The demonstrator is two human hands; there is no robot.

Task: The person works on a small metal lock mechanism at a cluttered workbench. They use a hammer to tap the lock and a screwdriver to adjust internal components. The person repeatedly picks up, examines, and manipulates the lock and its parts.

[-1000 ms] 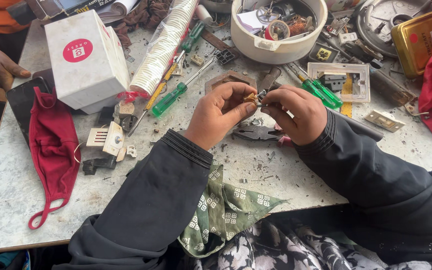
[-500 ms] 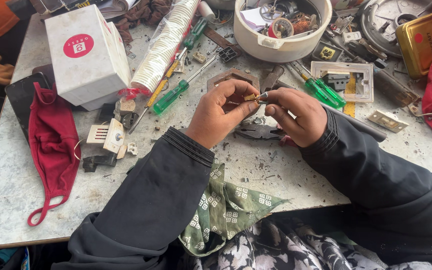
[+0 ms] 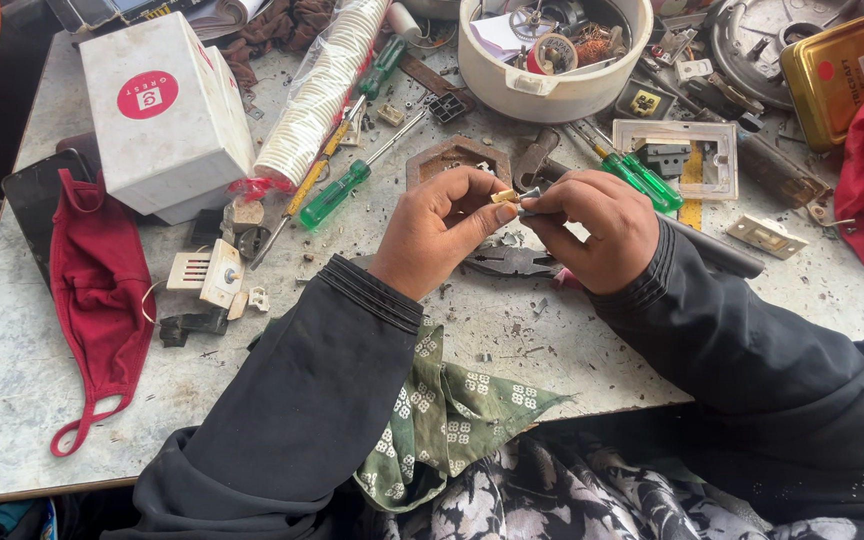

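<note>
Small pale part [image 3: 505, 196] sits pinched between both hands above the middle of the table [image 3: 12, 380] — the left hand [image 3: 442, 228] has its fingertips clamped together on one end, the right hand [image 3: 592, 228] on the other, both grips closed on it. Dark pliers [image 3: 507, 262] lie just under the hands. A green-handled screwdriver [image 3: 337, 193] rests to the left, near a white box [image 3: 167, 115] — a red face mask [image 3: 100, 290] lies further left.

Even daylight, sharp focus across the workbench

Soft, bright light falls on the pale bench [image 3: 552, 350] with only faint shadows under the hands; the gold tin [image 3: 832, 65] at the far right corner shows a mild sheen, the black sleeves lose detail, and nothing is blurred or noticeably bent toward the edges.
</note>
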